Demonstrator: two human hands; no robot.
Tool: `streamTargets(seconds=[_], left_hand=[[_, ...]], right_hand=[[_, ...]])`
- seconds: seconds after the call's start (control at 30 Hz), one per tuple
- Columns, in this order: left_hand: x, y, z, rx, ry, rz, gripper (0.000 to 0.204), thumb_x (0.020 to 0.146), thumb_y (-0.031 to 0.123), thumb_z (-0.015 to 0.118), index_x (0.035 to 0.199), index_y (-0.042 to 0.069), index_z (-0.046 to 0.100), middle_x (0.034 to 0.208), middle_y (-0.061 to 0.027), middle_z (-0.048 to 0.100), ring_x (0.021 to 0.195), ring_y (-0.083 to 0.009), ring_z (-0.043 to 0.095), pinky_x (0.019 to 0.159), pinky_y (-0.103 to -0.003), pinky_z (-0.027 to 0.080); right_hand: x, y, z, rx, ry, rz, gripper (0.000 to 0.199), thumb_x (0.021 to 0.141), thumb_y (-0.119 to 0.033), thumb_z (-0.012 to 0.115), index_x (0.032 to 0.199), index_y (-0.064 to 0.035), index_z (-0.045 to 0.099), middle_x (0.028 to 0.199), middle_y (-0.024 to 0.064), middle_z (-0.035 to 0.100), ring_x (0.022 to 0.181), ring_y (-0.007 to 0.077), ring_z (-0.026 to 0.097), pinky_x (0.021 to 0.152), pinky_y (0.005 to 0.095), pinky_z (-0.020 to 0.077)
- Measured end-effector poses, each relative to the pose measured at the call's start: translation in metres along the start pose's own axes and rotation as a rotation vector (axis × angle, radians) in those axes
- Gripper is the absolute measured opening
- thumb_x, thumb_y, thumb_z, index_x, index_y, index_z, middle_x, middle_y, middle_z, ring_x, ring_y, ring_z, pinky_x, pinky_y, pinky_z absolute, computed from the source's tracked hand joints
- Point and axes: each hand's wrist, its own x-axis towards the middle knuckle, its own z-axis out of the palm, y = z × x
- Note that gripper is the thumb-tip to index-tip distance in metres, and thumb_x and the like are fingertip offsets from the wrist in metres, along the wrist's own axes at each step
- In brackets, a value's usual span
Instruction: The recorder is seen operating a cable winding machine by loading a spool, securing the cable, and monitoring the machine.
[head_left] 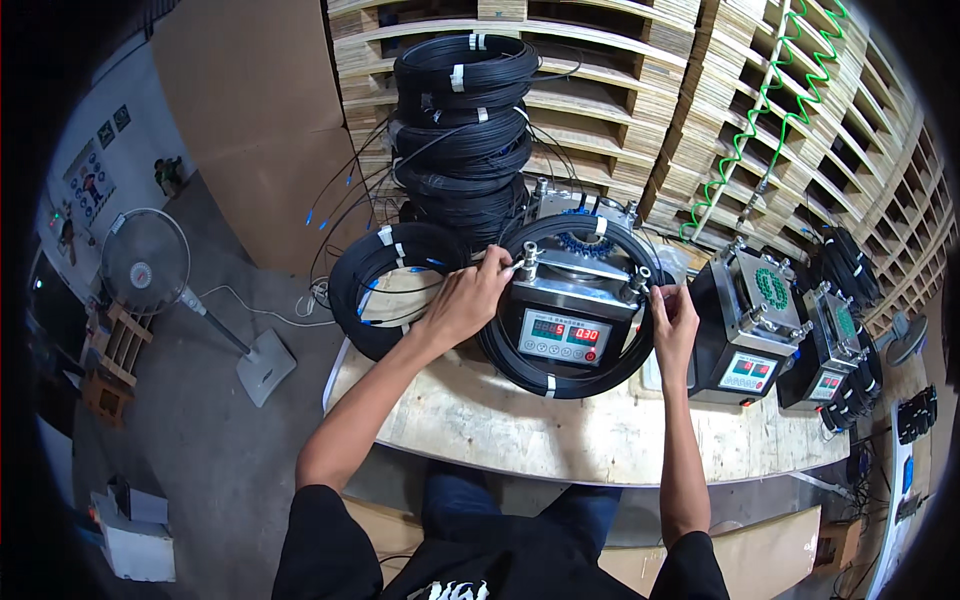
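A ring of black cable (565,386), bound with white tape, loops around a black and metal machine (524,318) with a red-lit digital display. My left hand (467,303) is closed in a pinch beside the machine's left metal post (530,262). A small pale tip shows at those fingertips, too small to name. On the other side, my right hand (677,322) has thumb and fingers pinched together by the right metal post (640,283), at the ring's edge. What these fingers hold is hidden. Blue connectors (585,243) sit in a circle on the machine's top plate.
Another cable coil (352,318) lies left on the wooden table (480,425), before a tall stack of coils (462,150). Two similar machines (745,330) (822,345) with green-topped plates stand right. Behind are wooden pallets (610,110); a floor fan (145,270) stands left.
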Motion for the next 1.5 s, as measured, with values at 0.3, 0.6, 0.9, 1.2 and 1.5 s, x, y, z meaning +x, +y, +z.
streamTargets(seconds=[0.3,0.6,0.9,1.2,1.5], left_hand=[[0.003,-0.006,0.0,-0.212,0.046,0.099,0.021,0.099,0.012,0.062,0.108,-0.002,0.05,0.084,-0.0182,0.063,0.073,-0.024,0.064,0.066,-0.036,0.049],[0.022,0.009,0.022,-0.237,-0.002,-0.188,0.025,0.096,0.017,0.066,0.1,-0.003,0.05,0.075,-0.0182,0.064,0.062,-0.0262,0.064,0.058,-0.037,0.049],[0.045,0.026,0.004,-0.108,-0.332,0.038,0.035,0.086,0.021,0.077,0.108,-0.001,0.06,0.093,-0.009,0.068,0.076,-0.0213,0.066,0.07,-0.034,0.051],[0.04,0.036,0.037,0.259,0.316,0.276,0.038,0.08,0.03,0.08,0.104,0.008,0.062,0.102,-0.0081,0.056,0.097,-0.0277,0.053,0.088,-0.04,0.042],[0.014,-0.02,0.05,-0.22,0.252,-0.097,0.078,0.088,0.036,0.077,0.148,0.005,0.038,0.144,-0.0213,0.045,0.135,-0.0345,0.042,0.114,-0.042,0.033]], right_hand=[[-0.004,-0.002,0.0,0.011,-0.086,0.041,0.022,0.097,-0.016,0.068,0.094,0.0027,0.056,0.064,0.0047,0.056,0.06,0.0075,0.043,0.052,0.0267,0.0359],[-0.003,0.01,0.001,0.04,-0.024,-0.053,0.023,0.098,-0.015,0.066,0.092,0.0032,0.054,0.065,0.0085,0.056,0.059,0.0089,0.044,0.052,0.0277,0.036],[-0.001,0.013,-0.011,0.042,-0.12,0.049,0.019,0.098,-0.013,0.067,0.092,0.0024,0.056,0.074,0.0015,0.061,0.07,0.0044,0.051,0.061,0.0233,0.0419],[-0.006,-0.003,-0.001,-0.13,-0.068,-0.095,0.023,0.096,-0.016,0.067,0.093,0.0028,0.054,0.073,0.0231,0.063,0.064,0.0426,0.058,0.058,0.0428,0.0455],[-0.004,-0.001,-0.014,-0.212,-0.112,-0.352,0.026,0.089,-0.014,0.071,0.103,-0.002,0.053,0.109,0.0173,0.054,0.09,0.0402,0.057,0.078,0.0488,0.045]])
